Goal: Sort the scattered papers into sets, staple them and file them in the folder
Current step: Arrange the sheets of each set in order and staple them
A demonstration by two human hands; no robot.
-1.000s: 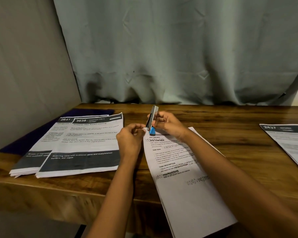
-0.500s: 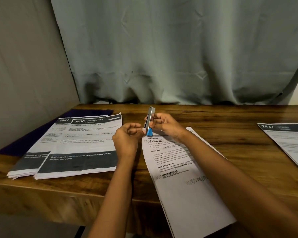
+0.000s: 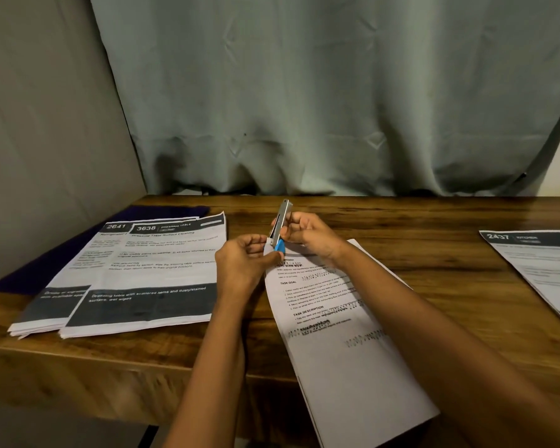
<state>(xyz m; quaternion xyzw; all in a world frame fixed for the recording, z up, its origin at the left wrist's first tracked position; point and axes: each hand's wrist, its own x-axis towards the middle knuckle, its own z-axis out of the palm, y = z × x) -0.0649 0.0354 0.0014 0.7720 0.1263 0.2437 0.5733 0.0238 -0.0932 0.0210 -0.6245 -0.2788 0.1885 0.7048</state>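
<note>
While the right hand [image 3: 307,236] grips a blue-tipped stapler [image 3: 281,226] at mid-frame, the left hand [image 3: 240,265] pinches the top corner of a paper set [image 3: 343,350] on the counter [image 3: 417,240].

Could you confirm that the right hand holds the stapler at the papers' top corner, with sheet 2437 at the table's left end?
No: the head view shows sheet 2437 at the table's right end. The right hand does hold the stapler at the papers' corner.
</note>
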